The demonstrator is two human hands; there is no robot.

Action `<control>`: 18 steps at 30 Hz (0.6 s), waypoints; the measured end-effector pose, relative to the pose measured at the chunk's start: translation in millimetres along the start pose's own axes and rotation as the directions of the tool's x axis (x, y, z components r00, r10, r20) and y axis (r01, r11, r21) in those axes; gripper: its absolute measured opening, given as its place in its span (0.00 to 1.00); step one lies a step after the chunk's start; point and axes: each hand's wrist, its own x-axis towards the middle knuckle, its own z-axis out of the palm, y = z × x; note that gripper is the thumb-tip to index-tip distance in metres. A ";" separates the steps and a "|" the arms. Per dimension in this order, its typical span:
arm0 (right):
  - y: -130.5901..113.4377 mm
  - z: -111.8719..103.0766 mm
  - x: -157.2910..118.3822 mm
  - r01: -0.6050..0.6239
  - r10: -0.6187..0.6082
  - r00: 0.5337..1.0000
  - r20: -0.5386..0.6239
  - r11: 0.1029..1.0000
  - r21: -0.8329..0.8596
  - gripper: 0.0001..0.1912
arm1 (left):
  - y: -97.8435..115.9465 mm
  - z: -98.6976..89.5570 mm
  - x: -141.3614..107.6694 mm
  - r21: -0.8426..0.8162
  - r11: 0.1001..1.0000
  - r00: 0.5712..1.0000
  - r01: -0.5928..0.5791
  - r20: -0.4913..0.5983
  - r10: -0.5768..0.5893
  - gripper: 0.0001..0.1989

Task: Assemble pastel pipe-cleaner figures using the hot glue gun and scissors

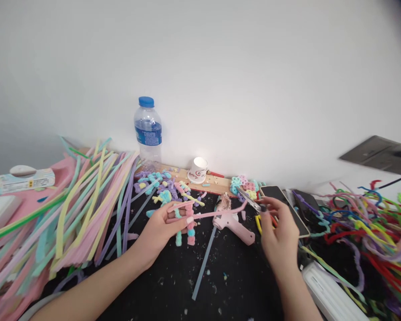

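My left hand is closed with thumb and fingers on a pink pipe cleaner, whose bent free end reaches right toward the scissors. Below its fingers hang short fuzzy strands, one mint and one pink with blue bands. Closed around metal-bladed scissors, my right hand hides most of their handles. The blades point up and left, near the pink pipe cleaner's tip. Between the hands, a pink glue gun lies on the black surface, with a translucent glue stick extending from it.
Pastel pipe cleaners are heaped at left, bright ones at right. At the back stand a bottle and a paper cup, near curled pieces. A phone and white power strip lie at right.
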 end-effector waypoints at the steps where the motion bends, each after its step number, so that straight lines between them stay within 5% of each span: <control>1: 10.2 -2.6 3.7 -0.072 0.071 0.997 -0.022 0.995 -0.067 0.13 | 1.4 0.4 -0.1 -0.015 1.000 1.000 -0.005 -0.016 0.005 0.16; 5: 44.4 -6.0 9.6 -0.144 0.201 0.971 0.130 0.924 -0.354 0.17 | 4.9 1.3 0.2 -0.069 0.996 0.996 -0.051 -0.070 0.046 0.13; 9: 56.3 -2.2 6.6 -0.195 0.370 0.886 0.280 0.845 -0.498 0.23 | 5.4 0.5 1.2 -0.130 0.990 0.993 -0.050 -0.112 0.036 0.10; 14: 53.3 -1.7 7.5 -0.315 0.481 0.829 0.286 0.823 -0.472 0.26 | 4.0 -0.6 0.7 -0.176 0.982 0.995 -0.067 -0.084 0.053 0.09; 18: 47.6 -6.2 9.7 -0.428 0.502 0.850 0.163 0.836 -0.343 0.24 | 2.4 -3.1 0.9 -0.206 0.976 0.994 -0.073 -0.093 0.055 0.10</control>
